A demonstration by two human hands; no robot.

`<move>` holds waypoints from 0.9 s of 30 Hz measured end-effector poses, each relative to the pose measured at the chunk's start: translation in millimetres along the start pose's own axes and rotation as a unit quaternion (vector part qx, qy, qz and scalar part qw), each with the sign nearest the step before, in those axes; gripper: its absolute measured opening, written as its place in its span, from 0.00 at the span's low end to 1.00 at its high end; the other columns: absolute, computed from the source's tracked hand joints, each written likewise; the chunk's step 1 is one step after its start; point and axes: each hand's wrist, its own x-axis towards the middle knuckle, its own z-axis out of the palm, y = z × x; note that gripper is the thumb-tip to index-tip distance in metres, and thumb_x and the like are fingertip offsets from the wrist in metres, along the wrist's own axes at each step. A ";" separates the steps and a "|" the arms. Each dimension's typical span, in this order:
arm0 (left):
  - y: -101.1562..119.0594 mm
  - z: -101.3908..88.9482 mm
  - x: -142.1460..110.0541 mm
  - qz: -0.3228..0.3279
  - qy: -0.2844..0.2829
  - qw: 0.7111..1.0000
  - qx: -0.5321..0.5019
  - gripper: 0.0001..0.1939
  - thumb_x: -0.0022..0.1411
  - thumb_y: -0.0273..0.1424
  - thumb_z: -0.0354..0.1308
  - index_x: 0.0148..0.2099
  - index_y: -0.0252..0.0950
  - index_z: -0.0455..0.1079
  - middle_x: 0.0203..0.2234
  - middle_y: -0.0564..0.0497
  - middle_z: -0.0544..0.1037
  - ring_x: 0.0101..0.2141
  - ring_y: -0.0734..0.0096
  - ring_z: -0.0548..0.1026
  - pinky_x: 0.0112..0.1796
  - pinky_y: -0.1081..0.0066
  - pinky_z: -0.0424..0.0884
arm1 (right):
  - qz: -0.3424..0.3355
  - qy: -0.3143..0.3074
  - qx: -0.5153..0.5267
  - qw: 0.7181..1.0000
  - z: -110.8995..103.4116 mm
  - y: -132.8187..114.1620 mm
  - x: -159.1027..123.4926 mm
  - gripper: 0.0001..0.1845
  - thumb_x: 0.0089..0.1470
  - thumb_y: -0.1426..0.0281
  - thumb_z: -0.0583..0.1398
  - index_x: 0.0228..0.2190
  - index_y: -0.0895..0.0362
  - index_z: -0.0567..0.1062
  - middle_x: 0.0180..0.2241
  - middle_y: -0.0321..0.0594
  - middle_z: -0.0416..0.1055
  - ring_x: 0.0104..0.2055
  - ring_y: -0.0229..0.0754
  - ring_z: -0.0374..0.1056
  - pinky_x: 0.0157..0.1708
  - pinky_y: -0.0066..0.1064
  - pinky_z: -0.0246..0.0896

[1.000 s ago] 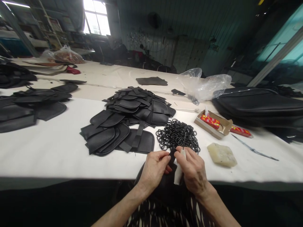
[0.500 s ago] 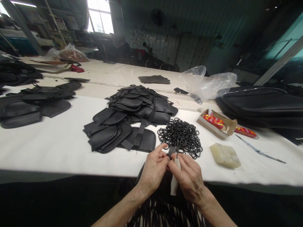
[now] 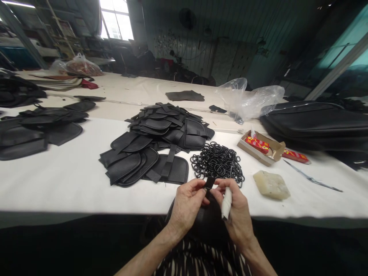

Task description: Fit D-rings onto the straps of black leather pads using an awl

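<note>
A short black strap (image 3: 211,181) stands up between my two hands. My left hand (image 3: 186,205) is closed, pinching the strap's left side between thumb and fingers. My right hand (image 3: 237,207) pinches the other side with thumb and forefinger, while a white-handled awl (image 3: 227,203) stays tucked in the same hand. The awl's thin shaft points up and away, over the rings. Below the strap, a black leather-like flap (image 3: 208,220) hangs over my lap. Whether a ring sits on the strap is hidden by my fingertips. Just beyond lies a heap of black metal rings (image 3: 217,163).
Black flap pieces with straps (image 3: 163,130) are piled left of the rings, with another pile (image 3: 43,130) farther left. To the right are a yellowish block (image 3: 271,185), an open cardboard box (image 3: 267,159), thread snips (image 3: 312,178) and a large black bag (image 3: 313,122).
My right hand has turned, swinging the awl's handle rightward and away from the strap. The strap now stands upright between both hands' fingertips, and more of the flap shows below.
</note>
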 end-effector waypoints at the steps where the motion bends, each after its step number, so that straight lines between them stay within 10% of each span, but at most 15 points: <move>1: -0.5 0.1 -0.1 0.003 0.001 1.000 0.003 0.07 0.51 0.25 0.55 0.34 0.34 0.72 0.21 0.54 0.75 0.21 0.76 0.72 0.26 0.76 0.69 | 0.036 -0.013 0.036 0.999 -1.0 -1.8 1.8 0.04 0.56 0.70 0.57 0.35 0.55 0.65 0.26 0.32 0.64 0.25 0.36 0.63 0.25 0.25 0.60; 14: 10.7 -13.1 -21.7 0.008 0.013 0.999 0.046 0.06 0.55 0.33 0.58 0.32 0.36 0.67 0.19 0.57 0.70 0.17 0.79 0.67 0.18 0.79 0.65 | 0.046 -0.002 0.100 0.994 -5.1 -8.4 19.5 0.07 0.53 0.69 0.59 0.29 0.54 0.63 0.24 0.29 0.59 0.24 0.35 0.55 0.24 0.25 0.55; 19: 12.9 -21.8 -25.4 -0.282 -0.142 0.936 -0.153 0.20 0.61 0.43 0.50 0.30 0.30 0.69 0.19 0.48 0.75 0.15 0.73 0.72 0.17 0.76 0.67 | 0.014 -0.002 0.093 0.996 -6.6 -21.9 23.0 0.07 0.53 0.71 0.59 0.28 0.54 0.63 0.26 0.31 0.63 0.26 0.36 0.59 0.25 0.25 0.57; 23: 15.2 -23.3 -21.1 -0.373 -0.111 0.881 -0.269 0.27 0.63 0.46 0.45 0.30 0.26 0.72 0.22 0.43 0.77 0.20 0.67 0.76 0.24 0.70 0.73 | -0.141 -0.055 0.037 0.988 -3.1 -37.3 4.6 0.07 0.56 0.75 0.54 0.27 0.54 0.66 0.28 0.36 0.68 0.29 0.38 0.66 0.26 0.26 0.62; 27: 16.3 -22.1 -26.9 -0.345 -0.001 0.903 -0.257 0.14 0.55 0.36 0.60 0.26 0.29 0.72 0.17 0.49 0.75 0.18 0.72 0.73 0.25 0.74 0.71 | -0.392 -0.055 -0.049 0.917 1.4 -45.1 -18.4 0.12 0.54 0.82 0.50 0.26 0.58 0.70 0.23 0.41 0.69 0.25 0.40 0.67 0.28 0.32 0.66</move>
